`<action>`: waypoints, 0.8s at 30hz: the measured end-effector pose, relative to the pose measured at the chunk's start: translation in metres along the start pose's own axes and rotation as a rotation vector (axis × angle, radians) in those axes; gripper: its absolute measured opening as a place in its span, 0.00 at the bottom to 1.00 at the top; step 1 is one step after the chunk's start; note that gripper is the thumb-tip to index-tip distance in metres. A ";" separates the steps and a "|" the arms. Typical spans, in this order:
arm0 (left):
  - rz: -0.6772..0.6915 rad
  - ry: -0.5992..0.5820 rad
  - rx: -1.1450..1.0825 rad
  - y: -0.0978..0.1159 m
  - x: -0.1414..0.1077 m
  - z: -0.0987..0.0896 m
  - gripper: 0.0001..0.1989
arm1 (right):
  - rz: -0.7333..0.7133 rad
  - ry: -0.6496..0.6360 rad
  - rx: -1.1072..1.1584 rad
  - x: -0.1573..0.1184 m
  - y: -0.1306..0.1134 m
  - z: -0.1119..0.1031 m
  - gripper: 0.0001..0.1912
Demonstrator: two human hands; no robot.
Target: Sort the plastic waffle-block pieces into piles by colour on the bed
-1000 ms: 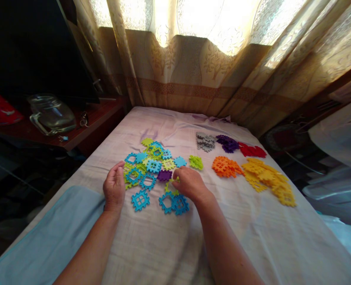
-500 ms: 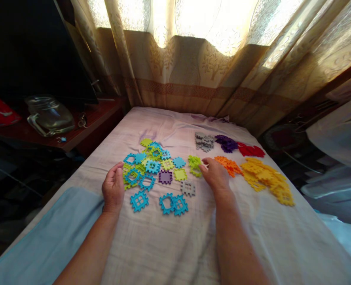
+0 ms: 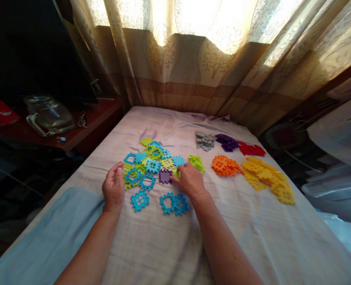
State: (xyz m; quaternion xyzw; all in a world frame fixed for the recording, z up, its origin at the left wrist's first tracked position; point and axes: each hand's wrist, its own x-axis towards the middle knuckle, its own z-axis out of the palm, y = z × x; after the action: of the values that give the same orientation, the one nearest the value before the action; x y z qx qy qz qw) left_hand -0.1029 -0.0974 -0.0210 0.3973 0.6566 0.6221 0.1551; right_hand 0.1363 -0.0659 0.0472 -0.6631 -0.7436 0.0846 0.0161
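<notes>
My left hand rests on its side at the left of a loose pile of notched plastic tiles, fingers loosely curled and holding nothing visible. The pile mixes blue tiles and lime-green tiles. My right hand is over the pile's right edge, its thumb and fingertips closed around a light green tile, mostly hidden. Beside the thumb lies a purple frame tile. Nearer me are a blue window tile and two overlapping blue tiles. A small green stack sits just beyond my right hand.
Sorted heaps lie to the right: grey, dark purple, red, orange and yellow. A glass jug stands on the wooden table at left. A blue cloth covers the bed's left side.
My right hand has moved left from the green stack to the light green tile beside the purple one. It now covers the spot where a grey window tile lay. My left hand stays put.
</notes>
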 end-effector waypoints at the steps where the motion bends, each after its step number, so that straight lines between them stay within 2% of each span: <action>1: -0.002 0.000 0.000 0.000 0.000 0.000 0.20 | 0.003 -0.008 0.007 0.000 0.000 0.000 0.19; 6: 0.001 -0.011 0.005 0.001 0.000 -0.001 0.19 | -0.001 -0.035 0.015 0.003 0.006 0.000 0.18; 11: 0.016 -0.004 0.005 0.002 0.000 0.000 0.20 | -0.067 -0.073 0.056 0.003 0.015 -0.001 0.13; 15: 0.013 -0.006 0.001 0.001 0.000 0.000 0.20 | -0.048 -0.074 0.023 0.002 0.012 -0.002 0.10; 20: 0.002 -0.011 0.003 0.003 -0.001 0.000 0.20 | -0.072 -0.079 -0.027 0.003 0.011 -0.005 0.11; 24: -0.001 -0.004 -0.013 0.005 -0.001 0.000 0.19 | -0.059 -0.072 0.011 0.005 0.024 -0.014 0.12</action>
State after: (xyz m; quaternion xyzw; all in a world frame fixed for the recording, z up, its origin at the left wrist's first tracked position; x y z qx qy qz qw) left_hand -0.1005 -0.0986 -0.0163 0.3971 0.6526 0.6253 0.1595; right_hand 0.1612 -0.0571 0.0566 -0.6372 -0.7625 0.1119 -0.0043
